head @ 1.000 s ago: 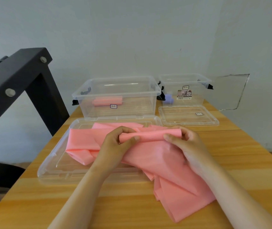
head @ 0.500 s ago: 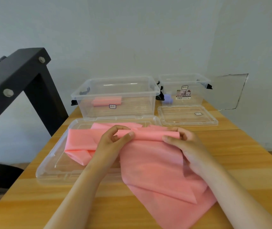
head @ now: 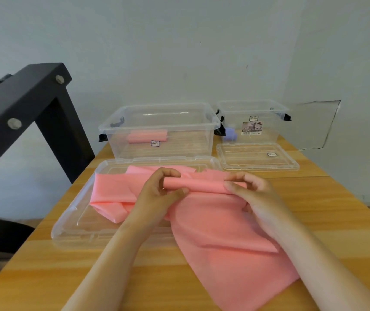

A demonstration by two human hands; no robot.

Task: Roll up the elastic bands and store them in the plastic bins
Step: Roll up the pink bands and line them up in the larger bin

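Note:
A wide pink elastic band (head: 220, 234) lies spread over the wooden table and over a clear lid. Its far edge is wound into a short roll (head: 199, 184). My left hand (head: 159, 194) pinches the roll's left end between thumb and fingers. My right hand (head: 251, 194) grips the right end, fingers curled over it. Behind stands a large clear bin (head: 157, 122) with a finished pink roll (head: 147, 136) inside. A smaller clear bin (head: 253, 117) stands to its right with a purple roll (head: 230, 134) inside.
The big bin's clear lid (head: 76, 223) lies under the band's left part. A smaller lid (head: 258, 157) lies in front of the small bin. A black metal frame (head: 22, 104) rises at the left table edge. The grey wall is close behind the bins.
The roll has been turned a little further toward me and both hands have shifted their fingers on it. The loose band lies flatter and more spread out toward the near edge.

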